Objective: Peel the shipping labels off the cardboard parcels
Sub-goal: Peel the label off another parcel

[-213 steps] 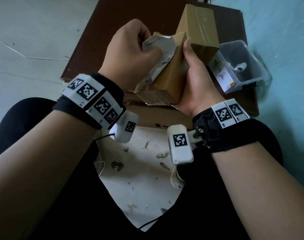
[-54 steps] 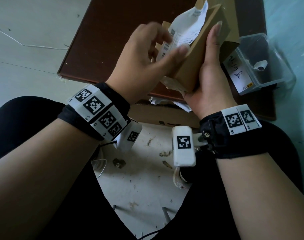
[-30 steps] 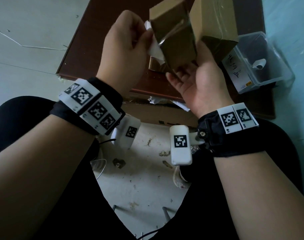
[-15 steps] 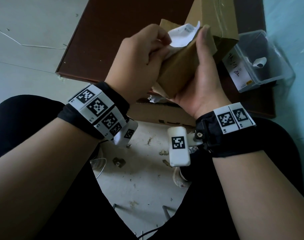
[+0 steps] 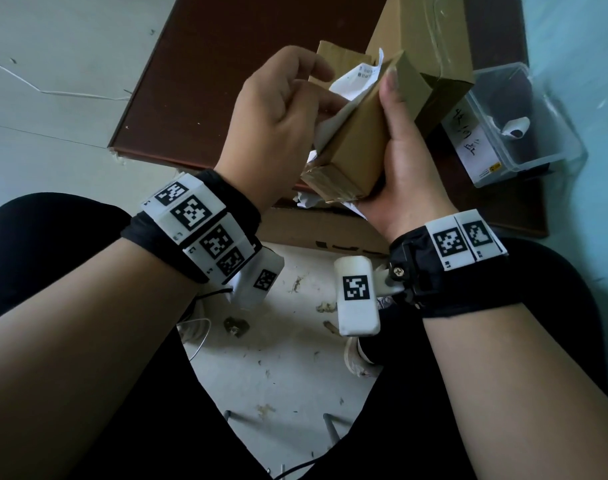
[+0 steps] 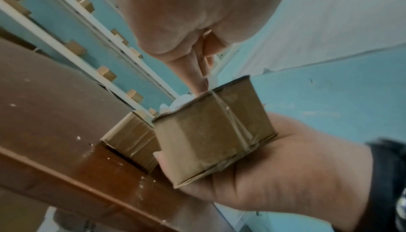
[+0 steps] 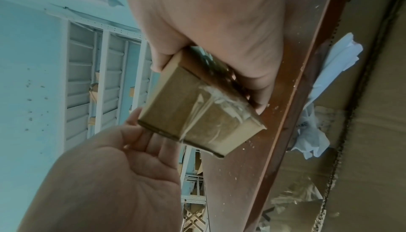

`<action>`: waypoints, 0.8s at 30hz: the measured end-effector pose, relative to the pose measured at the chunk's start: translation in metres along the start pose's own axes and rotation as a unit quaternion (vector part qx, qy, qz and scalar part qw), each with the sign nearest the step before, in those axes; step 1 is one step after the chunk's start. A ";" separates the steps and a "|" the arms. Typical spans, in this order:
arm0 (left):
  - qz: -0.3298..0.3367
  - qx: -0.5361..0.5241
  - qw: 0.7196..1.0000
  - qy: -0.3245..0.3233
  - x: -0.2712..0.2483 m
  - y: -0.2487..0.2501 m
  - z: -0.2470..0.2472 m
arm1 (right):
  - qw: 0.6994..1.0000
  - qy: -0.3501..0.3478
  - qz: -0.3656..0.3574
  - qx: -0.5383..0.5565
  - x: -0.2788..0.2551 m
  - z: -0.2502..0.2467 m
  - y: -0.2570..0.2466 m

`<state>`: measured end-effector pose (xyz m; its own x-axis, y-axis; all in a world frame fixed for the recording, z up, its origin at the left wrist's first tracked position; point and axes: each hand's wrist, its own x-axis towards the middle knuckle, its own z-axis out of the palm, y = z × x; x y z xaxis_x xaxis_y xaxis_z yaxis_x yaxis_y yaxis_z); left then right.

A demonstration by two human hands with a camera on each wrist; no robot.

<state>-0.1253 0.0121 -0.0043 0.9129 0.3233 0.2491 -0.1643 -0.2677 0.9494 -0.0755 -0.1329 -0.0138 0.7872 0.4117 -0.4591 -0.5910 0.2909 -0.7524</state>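
We see the right hand [image 5: 404, 174] grip wrapped round the small parcel [image 5: 361, 140] at frame centre; left hand [image 5: 278, 123] grip, loosely curled, touches the half-peeled label [image 5: 356, 79].

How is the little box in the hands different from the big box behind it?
The small parcel is held up off the table in the right hand; the big parcel sits on the brown table, untouched. The small parcel has a crumpled white label partly peeled off by the left hand; the big parcel shows no label from here. The small parcel is much thinner. Both are taped brown cardboard.
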 end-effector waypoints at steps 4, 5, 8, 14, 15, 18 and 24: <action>-0.004 0.034 0.999 -0.001 0.001 -0.001 0.001 | 0.999 0.004 0.001 -0.033 0.001 0.004 0.007; 0.009 0.068 0.998 -0.007 0.001 -0.003 0.001 | 0.999 0.011 -0.006 -0.043 0.002 0.005 0.009; 0.014 0.135 0.990 -0.027 0.003 -0.008 0.000 | 0.997 0.041 -0.022 -0.058 0.003 0.007 0.013; -0.002 0.143 0.990 -0.014 0.010 -0.014 -0.008 | 0.997 0.043 -0.035 -0.058 0.000 0.009 0.010; -0.006 0.157 0.987 -0.014 0.011 -0.013 -0.008 | 0.997 0.046 -0.036 -0.060 -0.001 0.009 0.010; -0.010 0.174 0.985 -0.007 0.011 -0.013 -0.007 | 0.997 0.045 -0.033 -0.055 -0.004 0.010 0.009; -0.036 0.154 0.987 0.007 0.011 -0.009 -0.008 | 0.999 0.027 -0.019 -0.028 -0.011 0.016 0.003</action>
<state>-0.1171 0.0257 -0.0085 0.9127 0.3629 0.1881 0.0236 -0.5062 0.8621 -0.0887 -0.1234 -0.0033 0.8180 0.3532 -0.4541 -0.5513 0.2556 -0.7942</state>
